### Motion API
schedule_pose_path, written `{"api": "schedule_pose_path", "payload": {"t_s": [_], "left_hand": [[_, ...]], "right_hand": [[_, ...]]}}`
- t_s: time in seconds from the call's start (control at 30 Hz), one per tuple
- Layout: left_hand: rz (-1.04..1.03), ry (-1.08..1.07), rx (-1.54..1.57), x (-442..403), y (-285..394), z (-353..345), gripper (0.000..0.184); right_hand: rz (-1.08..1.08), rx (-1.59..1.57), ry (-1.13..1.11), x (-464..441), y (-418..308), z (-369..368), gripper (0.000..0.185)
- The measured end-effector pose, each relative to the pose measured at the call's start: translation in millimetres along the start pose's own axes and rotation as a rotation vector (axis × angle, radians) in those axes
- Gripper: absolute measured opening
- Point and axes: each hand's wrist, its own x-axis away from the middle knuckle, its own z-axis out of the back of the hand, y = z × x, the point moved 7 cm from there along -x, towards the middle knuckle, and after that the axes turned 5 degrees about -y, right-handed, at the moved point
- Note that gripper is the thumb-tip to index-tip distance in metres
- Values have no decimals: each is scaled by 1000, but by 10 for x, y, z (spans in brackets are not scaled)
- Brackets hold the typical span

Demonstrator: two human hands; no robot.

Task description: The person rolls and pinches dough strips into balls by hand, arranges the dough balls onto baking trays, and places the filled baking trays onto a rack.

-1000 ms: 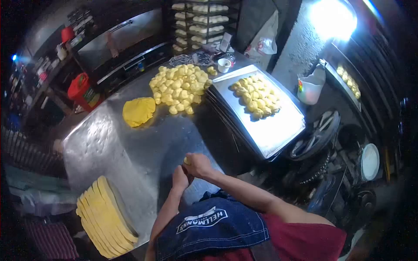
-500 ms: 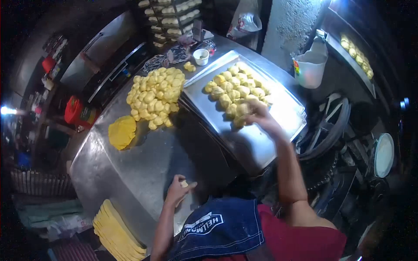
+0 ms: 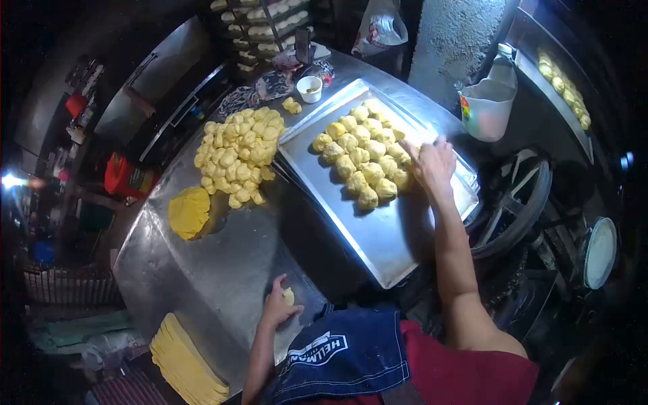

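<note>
My left hand (image 3: 279,305) is low over the metal table (image 3: 233,270), its fingers curled around a small pale dough piece (image 3: 289,296). My right hand (image 3: 433,162) reaches over the right side of the metal tray (image 3: 385,253), beside rows of round dough balls (image 3: 360,156); its fingers are partly spread, and whatever lies beneath them is hidden. Left of the tray sits a heap of dough pieces (image 3: 237,152), with a flat yellow dough lump (image 3: 190,212) at its lower left. Cut dough strips (image 3: 183,361) lie at the table's near left.
A white cup (image 3: 310,89), a phone (image 3: 303,46) and patterned cloth (image 3: 260,91) are at the far end. Past the tray hangs a white container (image 3: 487,111), with a spoked wheel (image 3: 516,202) below. A red bucket (image 3: 121,177) stands left, and a loaded rack (image 3: 270,27) behind.
My hands have parted since the earliest frame. My right hand has moved onto the tray and then toward its right side. My left hand stays low with dough. The view has shifted.
</note>
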Motion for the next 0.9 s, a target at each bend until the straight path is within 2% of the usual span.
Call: {"api": "schedule_pose_path", "payload": {"t_s": [0.03, 0.07, 0.1, 0.13, 0.17, 0.2, 0.27, 0.3, 0.33, 0.4, 0.47, 0.53, 0.57, 0.6, 0.63, 0.67, 0.7, 0.73, 0.8, 0.83, 0.87, 0.9], "left_hand": [[10, -5, 10, 36, -22, -15, 111], [21, -9, 24, 77, -56, -31, 118], [11, -1, 27, 92, -114, -52, 118], [-101, 22, 122, 107, -135, -76, 123], [-213, 39, 216, 161, -151, -91, 128], [-221, 35, 222, 213, -189, -120, 128], [-308, 80, 356, 297, -172, -87, 132], [-317, 88, 373, 339, -196, -45, 132], [-449, 129, 398, 407, -148, 63, 125], [-533, 160, 496, 483, -343, 138, 92], [-481, 151, 614, 410, -862, -63, 60], [-391, 135, 653, 161, -1590, -559, 34], [-380, 136, 687, 89, -1743, -706, 29], [-344, 36, 737, 139, -1605, -672, 27], [-397, 52, 940, 389, -1186, -462, 25], [-458, 62, 1140, 655, -739, -238, 22], [-460, 64, 1147, 802, -405, -86, 22], [-286, 152, 849, 859, -244, 24, 23], [-168, 164, 1118, 664, -445, -104, 24], [-110, 184, 1255, 573, -544, -169, 25], [-262, 278, 588, 627, -433, -7, 27], [-319, 293, 244, 634, -344, -7, 28]], "right_hand": [[85, 206, 193, 132, -175, 188, 64], [121, 153, 410, 302, -321, 374, 61], [137, 8, 237, 429, -514, 407, 56], [151, -132, 61, 616, -682, 413, 51], [283, -386, 6, 825, -758, -15, 42], [443, -511, -136, 1194, -1131, -117, 41], [763, -694, -499, 2198, -1961, -403, 39], [838, -755, -704, 2729, -2262, -647, 38], [842, -781, -872, 3220, -2472, -902, 38], [786, -772, -1054, 3880, -2663, -1205, 37], [795, -636, -1065, 3946, -2773, -980, 31], [766, -558, -1091, 4037, -2779, -930, 30], [751, -616, -1034, 4035, -2784, -895, 30], [744, -669, -975, 4013, -2796, -858, 31], [749, -657, -971, 4037, -2799, -859, 31], [639, -583, -943, 4032, -2728, -918, 32], [528, -513, -913, 4028, -2656, -950, 34], [529, -510, -912, 4037, -2669, -918, 34], [347, -649, -826, 3908, -2612, -853, 40], [346, -656, -820, 3881, -2611, -848, 40], [378, -578, -758, 3848, -2599, -850, 40], [411, -499, -700, 3814, -2585, -857, 40]]}}
